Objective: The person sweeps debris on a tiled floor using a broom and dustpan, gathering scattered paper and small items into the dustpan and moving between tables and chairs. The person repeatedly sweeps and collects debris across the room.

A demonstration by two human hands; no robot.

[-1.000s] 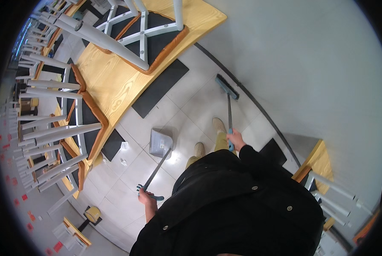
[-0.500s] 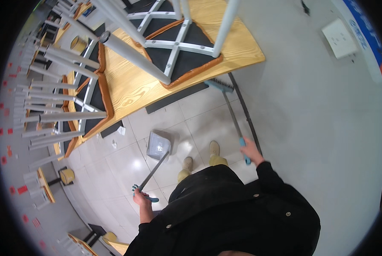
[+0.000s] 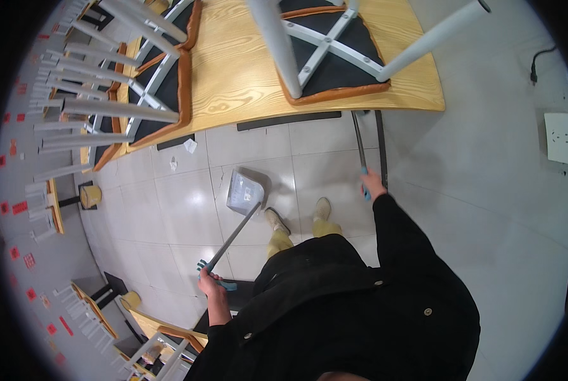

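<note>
My left hand (image 3: pixel 210 283) is closed around the teal grip of a long-handled dustpan (image 3: pixel 244 192). The pan rests on the tiled floor ahead of my left shoe. My right hand (image 3: pixel 374 185) reaches forward, its fingers wrapped round the teal grip of a broom (image 3: pixel 360 141). The broom's grey stick runs away from me to the table edge, where the tabletop hides most of the head. Crumpled white paper (image 3: pixel 190 146) lies on the floor beyond the dustpan to the left, with a smaller white scrap (image 3: pixel 173 164) near it.
A wooden table (image 3: pixel 233 76) spans the far side, carrying upturned stools (image 3: pixel 334 54) with pale legs. A black baseboard (image 3: pixel 382 149) edges the wall on my right, which bears a white socket (image 3: pixel 560 138) and a hanging plug (image 3: pixel 533 76). More tables stand at left.
My right hand has pushed the broom forward, and its head has gone mostly out of sight under the table. The dustpan remains in my left hand. The whole view has turned somewhat.
</note>
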